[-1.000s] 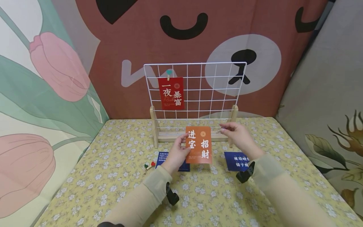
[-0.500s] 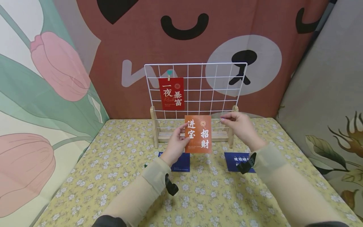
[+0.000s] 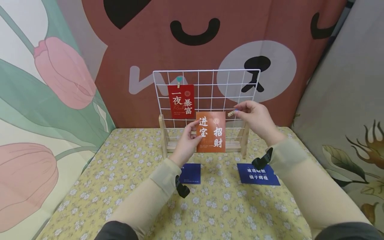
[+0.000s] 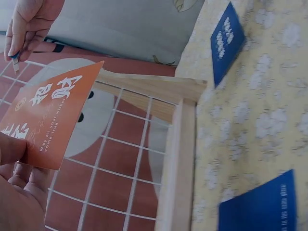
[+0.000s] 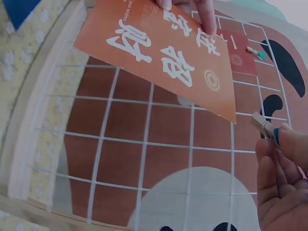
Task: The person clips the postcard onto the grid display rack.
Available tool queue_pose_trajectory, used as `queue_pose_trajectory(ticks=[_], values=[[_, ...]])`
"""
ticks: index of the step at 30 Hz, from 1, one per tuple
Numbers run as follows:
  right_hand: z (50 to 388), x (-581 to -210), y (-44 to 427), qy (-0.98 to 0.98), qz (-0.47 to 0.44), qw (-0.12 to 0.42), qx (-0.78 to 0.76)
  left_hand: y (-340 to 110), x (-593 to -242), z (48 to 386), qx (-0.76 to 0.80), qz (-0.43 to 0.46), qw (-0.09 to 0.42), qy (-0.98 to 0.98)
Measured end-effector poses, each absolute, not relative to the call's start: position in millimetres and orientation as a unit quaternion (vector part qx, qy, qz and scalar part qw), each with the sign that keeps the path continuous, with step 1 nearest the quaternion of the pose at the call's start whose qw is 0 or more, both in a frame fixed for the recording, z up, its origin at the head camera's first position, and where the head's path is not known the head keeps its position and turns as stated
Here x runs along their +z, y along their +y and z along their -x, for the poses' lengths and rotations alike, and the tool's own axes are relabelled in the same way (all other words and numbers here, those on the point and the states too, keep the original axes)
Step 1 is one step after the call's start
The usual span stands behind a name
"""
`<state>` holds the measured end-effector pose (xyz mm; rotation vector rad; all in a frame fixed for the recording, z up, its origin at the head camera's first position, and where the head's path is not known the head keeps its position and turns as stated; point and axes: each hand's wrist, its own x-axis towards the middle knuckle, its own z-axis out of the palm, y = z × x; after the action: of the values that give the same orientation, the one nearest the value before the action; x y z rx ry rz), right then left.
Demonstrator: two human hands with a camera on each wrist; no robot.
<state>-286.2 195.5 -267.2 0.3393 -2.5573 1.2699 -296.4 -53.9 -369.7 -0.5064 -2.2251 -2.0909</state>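
One orange card [image 3: 211, 133] pinched in the left hand [image 3: 186, 143], in front of the wire grid [image 3: 212, 84]; right hand [image 3: 256, 118] pinches a wooden clip [image 5: 260, 122] near the card's corner. Left wrist cam reads "May all your wishes come true" on it, head view's too fuzzy to say.

Diffuse light; tablecloth [image 3: 216, 206] softly shadowed; wrist views hazy.

Both forearms [image 3: 315, 190] extend forward, the left hand [image 3: 186, 143] pinching between thumb and fingers, the right hand [image 3: 255, 117] pinching likewise, slightly higher.
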Motion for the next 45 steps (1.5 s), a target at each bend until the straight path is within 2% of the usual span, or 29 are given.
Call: queue_pose_trajectory(ticks=[8,24,34,45], values=[[291.9,-248.9,197.6,-0.878,-0.136,0.164,0.428,-49.1,-350.5,306.4,-0.659,0.179,0.057,-0.728],[300.7,-212.3,203.1,-0.854,-0.151,0.224,0.445,-35.0,-324.3,325.2,-0.647,0.181,0.072,-0.738],[304.5,-196.5,205.7,-0.865,-0.140,0.231,0.424,-25.7,-312.7,333.1,-0.640,0.190,0.062,-0.742],[309.8,-188.7,202.6,-0.878,-0.136,0.227,0.399,-18.0,-304.4,338.9,-0.613,0.197,0.075,-0.761]])
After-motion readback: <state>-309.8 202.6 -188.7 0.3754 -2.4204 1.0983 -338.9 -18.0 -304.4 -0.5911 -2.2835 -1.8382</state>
